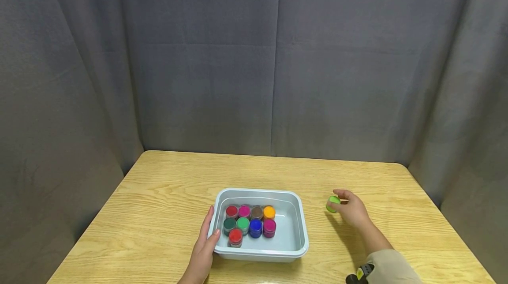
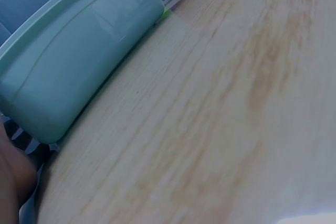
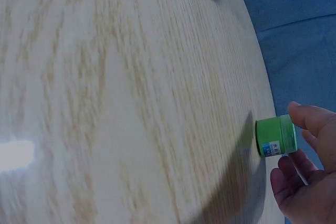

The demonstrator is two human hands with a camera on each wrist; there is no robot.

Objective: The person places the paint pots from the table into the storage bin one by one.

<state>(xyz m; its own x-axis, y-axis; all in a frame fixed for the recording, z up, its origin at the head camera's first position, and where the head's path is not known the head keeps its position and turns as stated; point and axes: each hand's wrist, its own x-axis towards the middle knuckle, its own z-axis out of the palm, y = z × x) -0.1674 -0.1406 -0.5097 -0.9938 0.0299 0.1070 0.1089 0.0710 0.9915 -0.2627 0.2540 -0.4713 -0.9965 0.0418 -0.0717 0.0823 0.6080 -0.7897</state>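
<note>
My left hand (image 1: 202,252) grips a pale blue-grey plastic tub (image 1: 287,230) by its left side, thumb over the rim. Grouped inside are several small paint jars, among them a blue jar (image 1: 255,226), an orange-lidded jar (image 1: 269,212) and a red-lidded jar (image 1: 235,236) nearest the front. To the right of the tub, my right hand (image 1: 354,211) pinches a bright green paint jar (image 3: 272,136) near its lid, thumb on one side and fingers on the other. In the right wrist view the jar's base is right at the tabletop, where its shadow starts.
The wood-grain table (image 1: 170,187) has rounded back corners. Grey curtains (image 1: 206,63) hang behind it and along both sides. A dark device with a yellow mark (image 1: 362,272) sits at the right sleeve's cuff (image 1: 390,266).
</note>
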